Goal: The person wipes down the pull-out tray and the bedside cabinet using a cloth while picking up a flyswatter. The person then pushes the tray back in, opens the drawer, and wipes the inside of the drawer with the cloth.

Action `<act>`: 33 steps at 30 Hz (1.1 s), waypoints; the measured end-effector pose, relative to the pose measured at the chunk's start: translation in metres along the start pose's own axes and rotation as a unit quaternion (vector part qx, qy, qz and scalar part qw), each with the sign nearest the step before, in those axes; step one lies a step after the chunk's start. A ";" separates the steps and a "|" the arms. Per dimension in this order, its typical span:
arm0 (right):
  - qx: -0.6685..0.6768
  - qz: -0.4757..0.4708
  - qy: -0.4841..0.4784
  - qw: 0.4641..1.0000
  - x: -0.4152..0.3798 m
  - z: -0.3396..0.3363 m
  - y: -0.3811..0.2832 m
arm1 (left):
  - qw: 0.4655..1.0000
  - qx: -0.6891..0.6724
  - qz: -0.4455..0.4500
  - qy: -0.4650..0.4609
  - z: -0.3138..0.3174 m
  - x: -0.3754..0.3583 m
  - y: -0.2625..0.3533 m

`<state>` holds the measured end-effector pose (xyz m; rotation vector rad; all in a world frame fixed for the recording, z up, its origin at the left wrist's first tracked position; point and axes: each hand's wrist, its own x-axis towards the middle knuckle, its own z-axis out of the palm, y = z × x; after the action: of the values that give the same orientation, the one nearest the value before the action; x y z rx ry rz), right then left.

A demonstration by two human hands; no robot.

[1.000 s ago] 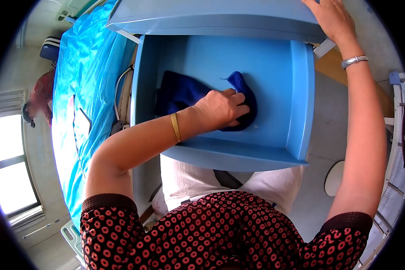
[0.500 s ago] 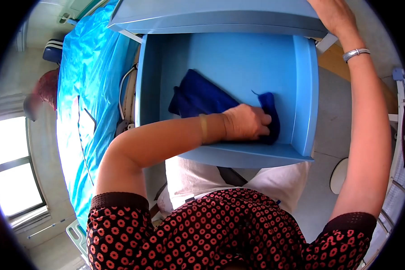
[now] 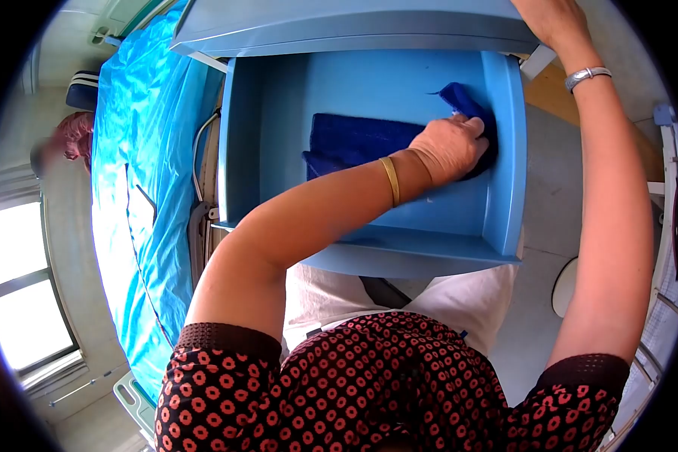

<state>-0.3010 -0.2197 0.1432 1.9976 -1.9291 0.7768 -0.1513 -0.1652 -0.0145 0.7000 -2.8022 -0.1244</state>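
Inside the pulled-out blue drawer, my left hand is closed on a dark blue cloth near the drawer's right wall. The cloth stretches left from my fingers across the drawer floor, and one end sticks up beyond my knuckles. Part of it is hidden under my hand and forearm. My right hand rests at the right edge of the grey-blue cabinet top; its fingers are cut off by the upper frame edge, so their pose is hidden.
A bed under a shiny light-blue cover stands to the left, with a dark cord on it. Beyond it a person in red is partly visible near a window. A white round object is at the right, by a metal frame.
My left hand has moved up and right inside the drawer, dragging the cloth towards the far right corner. My right hand has stayed at the cabinet's edge.
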 end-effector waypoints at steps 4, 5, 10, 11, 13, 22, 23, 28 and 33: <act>-0.004 0.001 -0.005 1.000 0.003 0.001 -0.001 | 0.997 -0.038 0.043 -0.055 -0.007 -0.013 0.014; -0.007 0.000 -0.004 1.000 0.003 0.001 0.000 | 0.997 -0.039 0.043 -0.054 -0.009 -0.018 0.019; -0.011 -0.002 0.003 1.000 0.003 0.004 0.003 | 0.951 -0.174 0.154 -0.203 -0.021 -0.028 0.032; -0.012 -0.005 0.001 1.000 0.003 0.005 0.002 | 0.938 -0.196 0.179 -0.221 -0.023 -0.029 0.031; -0.011 -0.001 0.006 1.000 0.003 0.006 0.002 | 0.941 -0.185 0.195 -0.208 -0.026 -0.034 0.025; -0.004 0.005 -0.002 1.000 0.002 0.004 0.000 | 0.966 0.009 0.160 -0.205 -0.084 -0.109 -0.068; -0.005 0.005 0.003 1.000 0.003 0.004 0.001 | 0.975 0.056 0.116 -0.179 -0.083 -0.117 -0.087; -0.009 -0.004 0.026 1.000 0.001 0.010 0.006 | 0.975 0.137 -0.138 -0.104 -0.079 -0.132 -0.124; -0.001 0.016 0.011 1.000 0.000 0.000 -0.003 | 0.991 0.032 -0.084 -0.103 -0.069 -0.113 -0.065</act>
<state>-0.2976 -0.2198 0.1439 1.9540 -1.9524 0.8000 -0.0080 -0.1706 0.0177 0.9921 -2.9484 -0.1449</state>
